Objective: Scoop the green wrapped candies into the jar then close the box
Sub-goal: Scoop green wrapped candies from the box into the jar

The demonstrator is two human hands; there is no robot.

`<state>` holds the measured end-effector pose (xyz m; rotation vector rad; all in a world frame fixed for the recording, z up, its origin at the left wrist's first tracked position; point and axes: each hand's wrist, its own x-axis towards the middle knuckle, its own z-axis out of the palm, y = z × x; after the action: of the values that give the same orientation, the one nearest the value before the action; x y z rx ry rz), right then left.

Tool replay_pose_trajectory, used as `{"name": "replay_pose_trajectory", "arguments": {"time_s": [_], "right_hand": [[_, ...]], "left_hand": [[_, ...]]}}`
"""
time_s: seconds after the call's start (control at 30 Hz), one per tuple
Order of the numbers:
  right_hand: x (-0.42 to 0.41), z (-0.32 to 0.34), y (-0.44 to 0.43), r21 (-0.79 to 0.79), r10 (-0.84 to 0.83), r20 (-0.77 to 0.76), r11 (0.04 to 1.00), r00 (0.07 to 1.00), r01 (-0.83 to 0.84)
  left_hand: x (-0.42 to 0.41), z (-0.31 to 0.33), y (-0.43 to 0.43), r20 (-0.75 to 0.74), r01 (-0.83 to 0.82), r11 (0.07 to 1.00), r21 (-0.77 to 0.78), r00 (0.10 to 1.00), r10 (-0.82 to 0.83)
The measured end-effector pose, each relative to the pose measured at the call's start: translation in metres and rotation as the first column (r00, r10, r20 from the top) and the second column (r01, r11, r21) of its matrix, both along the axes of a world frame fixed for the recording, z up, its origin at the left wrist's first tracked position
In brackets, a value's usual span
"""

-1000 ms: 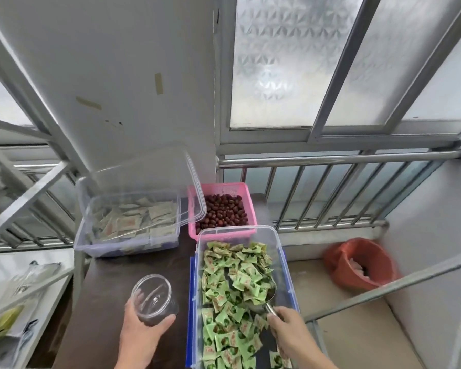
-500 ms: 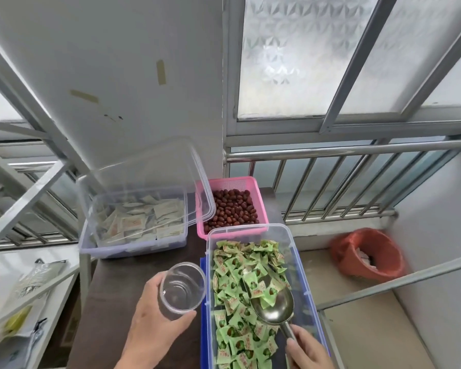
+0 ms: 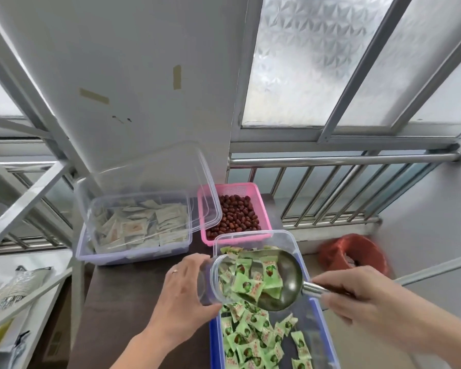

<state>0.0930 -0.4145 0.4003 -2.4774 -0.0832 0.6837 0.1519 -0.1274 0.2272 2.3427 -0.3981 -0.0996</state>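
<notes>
The left hand grips the tilted clear jar over the box at the table's right edge, while the right hand grasps the metal scoop by its handle, tipping in green candies (light, slippery, likely to spill).

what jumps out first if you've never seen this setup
Low in the middle, the right hand tips a metal scoop of green wrapped candies into a clear jar held tilted by the left hand, over the open blue-edged box. Behind it sits a pink basket of red dates.
</notes>
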Motion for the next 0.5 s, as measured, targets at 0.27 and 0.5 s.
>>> {"name": "replay_pose_trajectory", "arguments": {"time_s": [0.27, 0.5], "right_hand": [[0.03, 0.041, 0.047, -0.426, 0.25, 0.049, 0.881, 0.967, -0.206], [-0.022, 0.018, -0.005, -0.178, -0.094, -0.039, 0.98, 0.995, 0.086]], "left_hand": [[-0.005, -0.005, 0.0, 0.004, -0.002, 0.997, -0.073, 1.0, 0.002], [-0.014, -0.022, 0.017, -0.11, -0.16, 0.961, -0.224, 0.984, 0.138]]}}
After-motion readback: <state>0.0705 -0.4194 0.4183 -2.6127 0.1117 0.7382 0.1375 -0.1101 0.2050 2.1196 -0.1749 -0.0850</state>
